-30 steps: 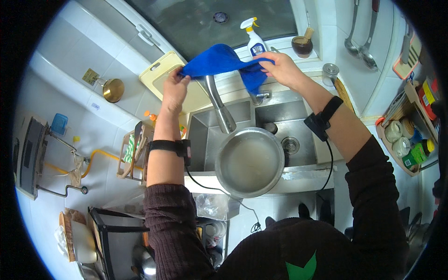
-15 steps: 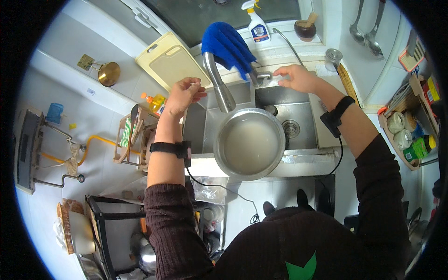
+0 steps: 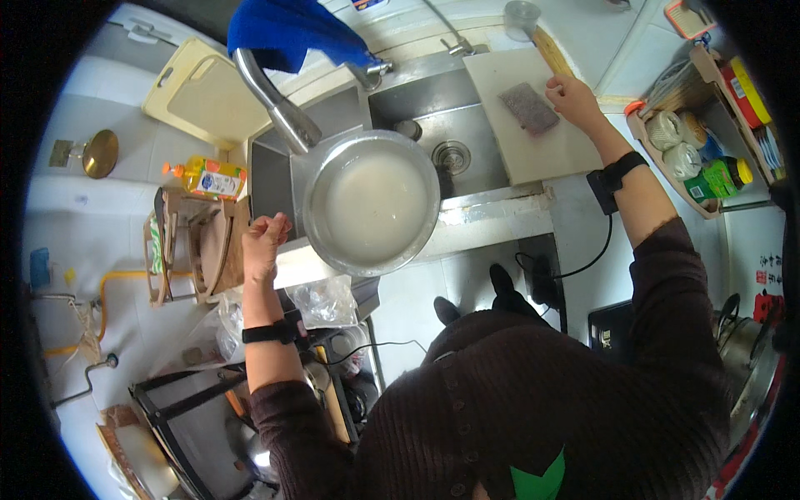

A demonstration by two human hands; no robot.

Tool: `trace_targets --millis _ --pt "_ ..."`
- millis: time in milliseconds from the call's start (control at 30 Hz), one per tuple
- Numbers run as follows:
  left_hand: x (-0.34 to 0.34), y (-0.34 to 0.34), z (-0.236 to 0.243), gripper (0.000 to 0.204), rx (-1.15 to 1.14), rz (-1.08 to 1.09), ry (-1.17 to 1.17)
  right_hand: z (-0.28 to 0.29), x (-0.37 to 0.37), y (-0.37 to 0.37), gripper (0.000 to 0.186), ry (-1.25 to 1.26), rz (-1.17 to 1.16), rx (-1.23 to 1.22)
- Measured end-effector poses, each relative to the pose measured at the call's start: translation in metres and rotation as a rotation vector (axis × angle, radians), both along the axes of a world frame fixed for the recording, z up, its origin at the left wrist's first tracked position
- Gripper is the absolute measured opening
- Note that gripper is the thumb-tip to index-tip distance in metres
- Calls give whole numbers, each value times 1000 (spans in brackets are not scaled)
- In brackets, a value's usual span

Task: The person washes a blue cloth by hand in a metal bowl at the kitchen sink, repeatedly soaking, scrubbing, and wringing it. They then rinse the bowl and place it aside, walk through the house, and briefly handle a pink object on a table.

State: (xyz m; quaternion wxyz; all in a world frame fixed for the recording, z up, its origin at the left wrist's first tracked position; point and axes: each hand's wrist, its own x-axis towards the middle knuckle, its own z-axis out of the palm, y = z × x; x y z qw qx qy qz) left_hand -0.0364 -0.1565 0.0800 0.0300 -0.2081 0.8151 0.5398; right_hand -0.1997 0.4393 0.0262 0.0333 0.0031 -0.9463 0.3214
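A round metal basin of cloudy whitish water rests across the front of the sink. Just left of its rim is my left hand, fingers curled in and nothing visible in them. My right hand is over the pale board at the sink's right, with curled fingers close to the edge of a brownish-grey rectangular pad. Whether the fingertips touch the pad is unclear. The metal faucet reaches over the basin's upper left, a blue cloth draped on it.
The sink's right bowl shows a drain. A cream cutting board leans behind the left side, near an orange-capped yellow bottle. Jars and bottles fill a shelf basket at right. A clear plastic bag lies below the counter.
The view has swung right, showing the pale board and pad. My right hand has gone from the tap handle to the pad. My left hand has left the faucet and come down nearer.
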Motion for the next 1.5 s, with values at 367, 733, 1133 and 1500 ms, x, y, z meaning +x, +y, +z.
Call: trace_targets --millis 367,733,1133,1500 --pt "44 33 -79 32 149 349 60 -78 -1 -56 34 -19 21 654" --pt "79 56 -112 36 338 469 14 -14 59 -220 19 169 505 -154" --pt "77 50 -125 35 595 315 16 -43 147 -354 38 4 821 472" --pt "70 49 -122 27 741 223 -9 -47 146 -370 27 -115 644 637"
